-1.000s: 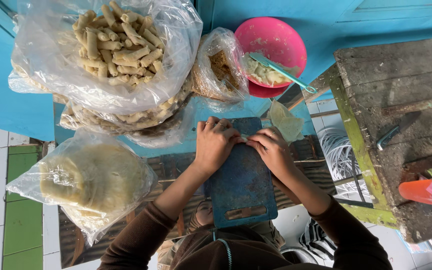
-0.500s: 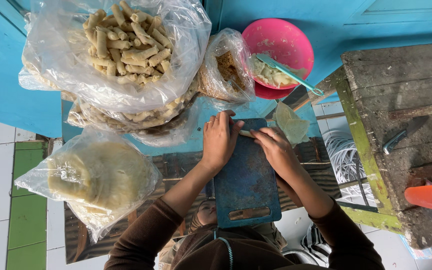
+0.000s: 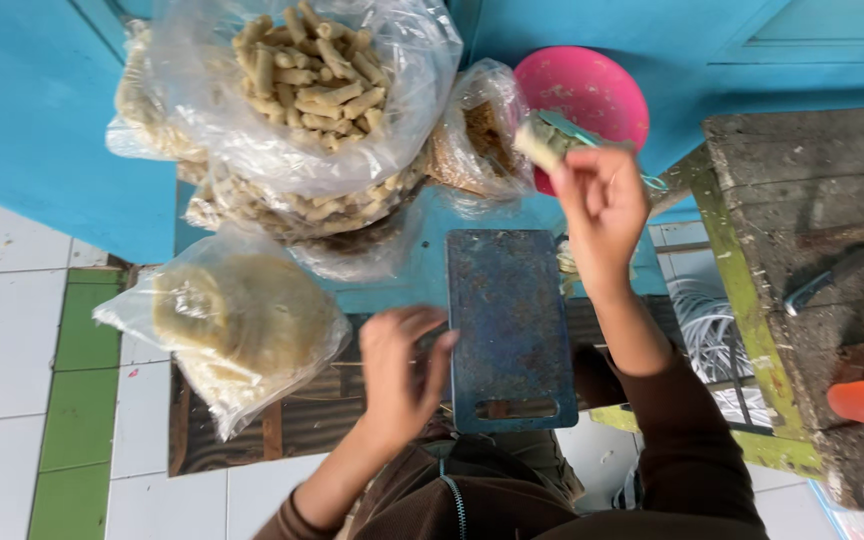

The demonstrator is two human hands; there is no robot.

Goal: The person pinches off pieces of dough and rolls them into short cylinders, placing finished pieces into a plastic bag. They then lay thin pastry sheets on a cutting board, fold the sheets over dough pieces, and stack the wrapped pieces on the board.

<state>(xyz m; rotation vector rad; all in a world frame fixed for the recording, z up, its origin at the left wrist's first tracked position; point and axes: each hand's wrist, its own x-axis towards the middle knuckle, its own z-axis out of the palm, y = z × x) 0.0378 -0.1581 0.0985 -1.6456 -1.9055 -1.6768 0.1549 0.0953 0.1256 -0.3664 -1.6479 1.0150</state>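
The light is soft and even, like daylight, and the colours look bright. Shadows are faint. The clear bag of rolls (image 3: 302, 90) has small shiny spots. The left hand (image 3: 402, 370) looks blurry. The right hand (image 3: 602, 205) is a bit blurry too. Straight lines bend near the edges.

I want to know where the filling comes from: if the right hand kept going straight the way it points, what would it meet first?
Most likely the pink bowl: the right hand points up-frame at it, fingers already at its rim, though depth is unclear.
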